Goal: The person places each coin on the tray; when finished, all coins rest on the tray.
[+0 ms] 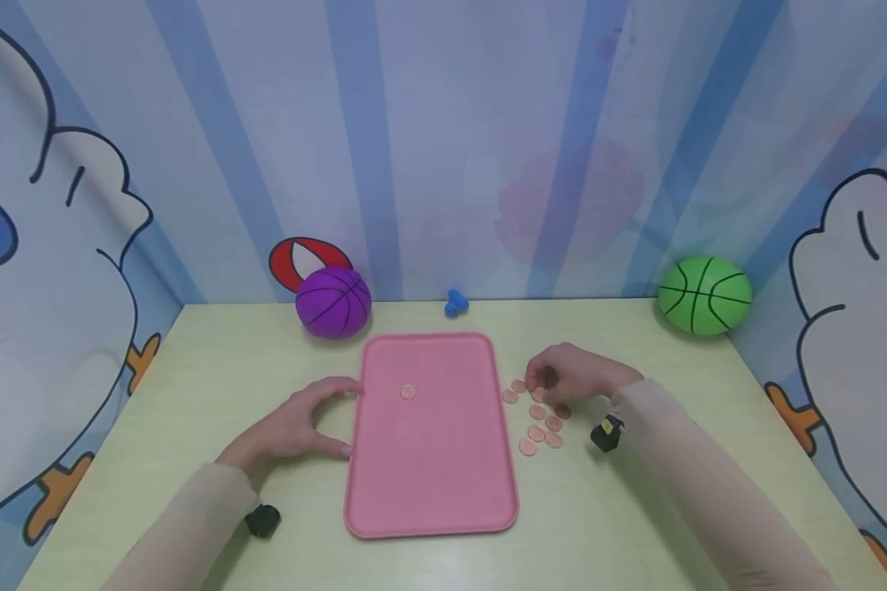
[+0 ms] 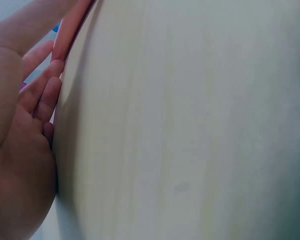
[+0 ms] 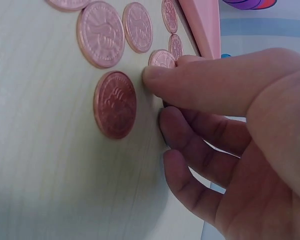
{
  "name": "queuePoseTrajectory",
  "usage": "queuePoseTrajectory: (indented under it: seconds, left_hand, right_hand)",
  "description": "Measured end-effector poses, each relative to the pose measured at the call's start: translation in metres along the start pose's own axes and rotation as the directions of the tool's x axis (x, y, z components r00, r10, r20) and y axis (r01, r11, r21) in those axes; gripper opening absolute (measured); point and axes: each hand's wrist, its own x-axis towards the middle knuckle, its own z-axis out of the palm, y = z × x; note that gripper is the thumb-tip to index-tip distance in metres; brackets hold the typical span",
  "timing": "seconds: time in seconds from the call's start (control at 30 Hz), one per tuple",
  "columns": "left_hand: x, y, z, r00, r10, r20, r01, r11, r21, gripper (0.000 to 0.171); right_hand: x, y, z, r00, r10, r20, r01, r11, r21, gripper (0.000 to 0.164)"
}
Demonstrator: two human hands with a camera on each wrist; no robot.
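A pink tray (image 1: 432, 492) lies on the table, with one copper coin (image 1: 408, 392) on it. At the tray's left edge, my left hand (image 1: 296, 423) rests its thumb and fingertips against the rim, spread apart. To the right of the tray lie several loose copper coins (image 1: 537, 412). Over the upper part of this group, my right hand (image 1: 572, 371) has its thumb and index finger at the edge of one copper coin (image 3: 162, 58), pinching it. Its other fingers are curled. A darker coin (image 3: 115, 105) lies flat near the thumb in the right wrist view.
At the back stand a purple ball (image 1: 333, 302) on the left and a green ball (image 1: 705, 295) on the right. A small blue object (image 1: 455, 304) sits behind the tray. A striped cloth backdrop (image 1: 443, 164) closes off the table's far side.
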Motion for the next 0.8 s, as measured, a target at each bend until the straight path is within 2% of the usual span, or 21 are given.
queuePoseTrajectory:
  seconds: [0.13,0.43,0.63,0.8]
  left_hand:
    - [0.0003,-0.0012,0.001,1.0,0.003,0.002,-0.003,1.0,0.002,0.094]
    - [-0.0001,-0.0016,0.0008,1.0,0.011,-0.001,-0.011,1.0,-0.002,0.093]
    - [-0.0003,-0.0005,0.0008,1.0,-0.011,0.001,0.011,1.0,-0.001,0.093]
    - [0.0002,0.0003,0.0005,1.0,-0.018,0.0,0.018,1.0,0.004,0.093]
  right_hand:
    - [0.0001,-0.0002,-0.0009,1.0,-0.008,-0.001,0.008,1.0,-0.005,0.019]
    - [0.0006,0.0014,-0.0022,1.0,-0.021,0.013,0.02,0.996,0.083,0.019]
    - [0.0007,0.0061,-0.0054,0.999,-0.045,-0.002,0.045,0.997,0.066,0.019]
    - [0.0002,0.0092,-0.0075,0.999,-0.034,-0.013,0.035,0.998,0.058,0.022]
